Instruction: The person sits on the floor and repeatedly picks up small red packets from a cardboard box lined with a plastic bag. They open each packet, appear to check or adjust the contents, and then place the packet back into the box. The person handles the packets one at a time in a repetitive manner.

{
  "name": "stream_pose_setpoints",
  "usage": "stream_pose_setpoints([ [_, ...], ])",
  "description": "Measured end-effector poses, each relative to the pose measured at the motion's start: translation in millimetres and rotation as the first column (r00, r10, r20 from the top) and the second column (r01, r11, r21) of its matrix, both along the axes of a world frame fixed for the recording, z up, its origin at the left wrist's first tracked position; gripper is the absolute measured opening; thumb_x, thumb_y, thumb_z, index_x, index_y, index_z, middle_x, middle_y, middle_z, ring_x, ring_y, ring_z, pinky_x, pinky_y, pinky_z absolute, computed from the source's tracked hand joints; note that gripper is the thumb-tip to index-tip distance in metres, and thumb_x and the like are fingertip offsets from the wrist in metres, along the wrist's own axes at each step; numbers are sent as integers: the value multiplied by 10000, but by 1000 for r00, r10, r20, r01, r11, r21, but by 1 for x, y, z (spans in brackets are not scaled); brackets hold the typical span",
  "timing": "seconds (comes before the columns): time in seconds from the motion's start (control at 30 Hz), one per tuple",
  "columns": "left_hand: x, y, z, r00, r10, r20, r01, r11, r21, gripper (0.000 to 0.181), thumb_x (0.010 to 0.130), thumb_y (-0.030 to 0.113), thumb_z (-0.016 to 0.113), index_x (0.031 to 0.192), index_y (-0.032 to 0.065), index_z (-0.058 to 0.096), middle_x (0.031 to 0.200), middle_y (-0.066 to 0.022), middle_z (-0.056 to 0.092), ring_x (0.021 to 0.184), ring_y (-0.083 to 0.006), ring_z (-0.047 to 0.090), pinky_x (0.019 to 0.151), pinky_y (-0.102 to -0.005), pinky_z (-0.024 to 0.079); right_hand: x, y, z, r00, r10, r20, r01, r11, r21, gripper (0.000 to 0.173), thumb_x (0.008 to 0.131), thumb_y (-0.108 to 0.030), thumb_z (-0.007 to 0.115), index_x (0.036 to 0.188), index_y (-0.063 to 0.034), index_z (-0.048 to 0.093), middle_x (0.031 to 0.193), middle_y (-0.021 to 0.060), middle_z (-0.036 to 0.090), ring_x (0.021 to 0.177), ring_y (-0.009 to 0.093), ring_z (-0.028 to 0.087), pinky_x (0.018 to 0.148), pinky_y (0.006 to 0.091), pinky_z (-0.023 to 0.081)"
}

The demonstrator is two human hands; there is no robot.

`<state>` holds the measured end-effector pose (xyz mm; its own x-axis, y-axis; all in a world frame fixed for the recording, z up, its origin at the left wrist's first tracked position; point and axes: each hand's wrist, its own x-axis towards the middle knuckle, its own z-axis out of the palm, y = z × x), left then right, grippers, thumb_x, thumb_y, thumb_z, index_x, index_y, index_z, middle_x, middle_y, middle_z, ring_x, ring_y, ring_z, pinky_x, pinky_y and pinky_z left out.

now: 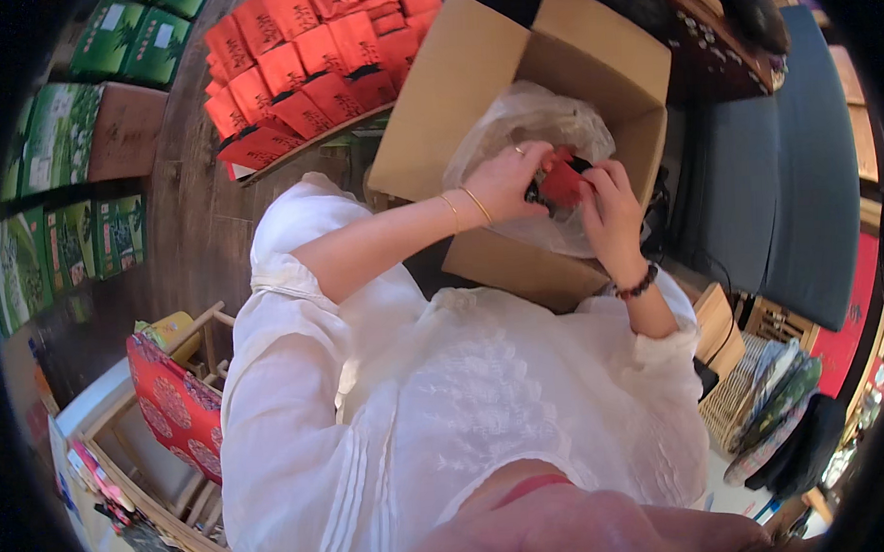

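Note:
Both my hands are at the mouth of an open cardboard box (446, 93) that has a clear plastic bag (509, 120) inside it. My left hand (508, 182), gold bangles at the wrist, grips a small red packet (563, 183) from its left side. From the right, the thumb and fingers of my right hand (611, 204) pinch the packet's edge; a dark beaded bracelet circles that wrist. Black shows at the packet's top and beside my left fingers. My fingers hide part of the packet, and the bag's contents are mostly out of sight.
Rows of red packets (317, 54) with dark writing stand left of the box. Green boxes (65, 136) line the far left of the wooden floor (192, 233). A wooden chair with a red patterned cover (172, 402) is at lower left. Folded cloths (779, 403) lie by a woven basket (731, 397).

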<state>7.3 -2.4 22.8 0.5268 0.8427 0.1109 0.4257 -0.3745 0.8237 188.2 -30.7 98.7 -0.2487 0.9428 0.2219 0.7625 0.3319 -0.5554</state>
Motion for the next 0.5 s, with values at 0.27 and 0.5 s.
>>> stream_pose_setpoints([
  [0.27,-11,5,2,951,-93,-294,29,976,-216,461,694,141,693,1082,52,459,997,-162,602,924,-365,585,765,-418,489,-8,11,19,988,-16,-151,24,999,49,80,835,-4,544,915,0,544,930,150,546,829,301,565,724,317,462],
  [0.5,-7,-14,20,828,-71,-556,140,987,82,202,758,156,582,932,54,568,851,-122,628,786,-289,634,673,-385,515,-7,52,29,1000,-24,-20,27,991,132,56,843,1,536,899,1,537,892,136,559,814,270,567,732,294,450],
])
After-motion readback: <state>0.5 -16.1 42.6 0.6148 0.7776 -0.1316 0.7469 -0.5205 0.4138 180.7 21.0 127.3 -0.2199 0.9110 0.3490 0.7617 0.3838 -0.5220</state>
